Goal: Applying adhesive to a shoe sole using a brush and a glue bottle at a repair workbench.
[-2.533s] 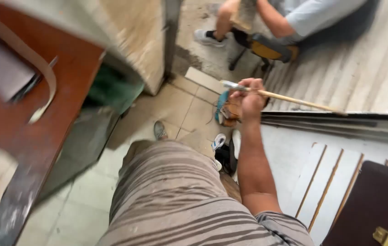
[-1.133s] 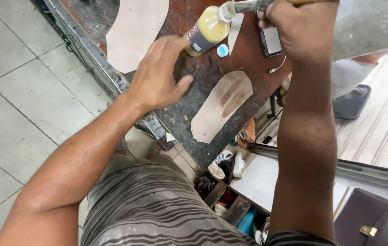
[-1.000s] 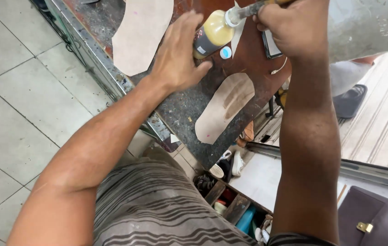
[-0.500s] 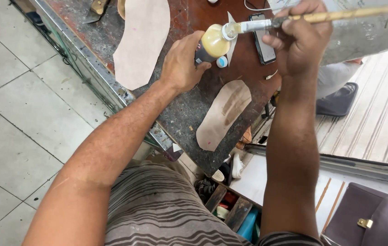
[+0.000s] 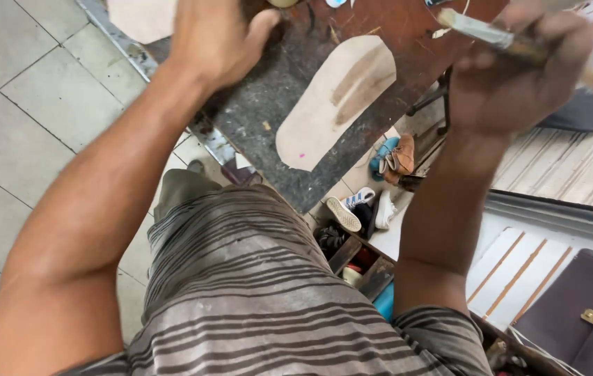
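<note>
My left hand (image 5: 216, 38) is at the top edge, closed around a yellow bottle (image 5: 283, 2) of which only a sliver shows. My right hand (image 5: 519, 80) grips a brush (image 5: 486, 33) with a metal ferrule and a pale wooden handle, held up at the top right, apart from the bottle. Between the hands a tan sole-shaped cutout (image 5: 335, 101) with a darker smear lies flat on the dark stained worktable (image 5: 262, 125). A second tan cutout (image 5: 142, 14) lies at the table's top left.
Below the table's right side lie several small shoes (image 5: 394, 154) and a crate of odds and ends (image 5: 359, 268). A brown bag with a gold clasp (image 5: 582, 313) sits at the bottom right. Grey tiled floor (image 5: 25, 104) spreads left. My striped shorts (image 5: 255, 299) fill the bottom.
Both hands have slid toward the top of the view, and the bottle is nearly cut off. The brush tip has come away from the bottle's mouth to the right.
</note>
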